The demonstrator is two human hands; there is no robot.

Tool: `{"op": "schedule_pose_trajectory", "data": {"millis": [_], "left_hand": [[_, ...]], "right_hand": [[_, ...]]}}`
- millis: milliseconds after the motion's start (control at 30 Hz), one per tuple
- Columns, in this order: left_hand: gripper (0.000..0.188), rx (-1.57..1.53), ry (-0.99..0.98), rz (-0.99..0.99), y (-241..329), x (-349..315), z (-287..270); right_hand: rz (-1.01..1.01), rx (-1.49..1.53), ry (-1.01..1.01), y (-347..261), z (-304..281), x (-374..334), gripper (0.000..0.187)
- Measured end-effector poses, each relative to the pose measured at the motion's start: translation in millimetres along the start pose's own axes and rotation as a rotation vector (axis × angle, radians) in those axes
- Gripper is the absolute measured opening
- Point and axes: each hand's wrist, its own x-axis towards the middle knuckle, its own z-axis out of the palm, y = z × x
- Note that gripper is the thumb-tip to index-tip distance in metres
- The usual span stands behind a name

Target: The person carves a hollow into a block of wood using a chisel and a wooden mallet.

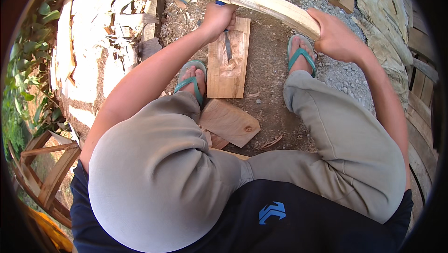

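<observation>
My left hand (217,21) is closed round the blue handle of a chisel, and its dark narrow blade (228,46) points down to a wooden block (226,85). A rough recess with loose chips is cut into the block, which lies between my feet. My right hand (338,36) grips the near right end of a long pale wooden beam (261,0). The beam stretches leftward past the top of the chisel handle; I cannot tell whether they touch.
A flat brown wood offcut (231,121) lies just nearer than the block. My feet in green flip-flops (190,84) flank the block. Wood scraps (133,19) are piled at left, grey gravel (347,82) and crumpled sacking (385,29) at right. Plants and a wooden frame (58,176) stand far left.
</observation>
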Motion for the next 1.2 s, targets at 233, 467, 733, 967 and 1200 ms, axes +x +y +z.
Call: {"op": "schedule_pose_trajectory", "data": {"millis": [233, 467, 733, 967, 1200], "left_hand": [[0.022, 0.070, 0.003, 0.046, -3, 5, 5], [0.020, 0.095, 0.066, 0.041, -8, -2, 2], [0.022, 0.074, 0.052, 0.041, -11, 6, 5], [0.028, 0.013, 0.016, 0.016, -2, 0, 5], [0.032, -0.092, 0.049, 0.006, 4, -10, -21]], "right_hand": [[0.254, 0.221, 0.165, -29, -60, 19, 0.059], [0.149, 0.155, -0.049, -3, 0, 6, 0.047], [0.286, 0.263, -0.234, -21, 27, -9, 0.043], [0.307, 0.387, 0.201, -2, -5, -14, 0.035], [0.411, 0.304, -0.144, 16, 3, -31, 0.036]]}}
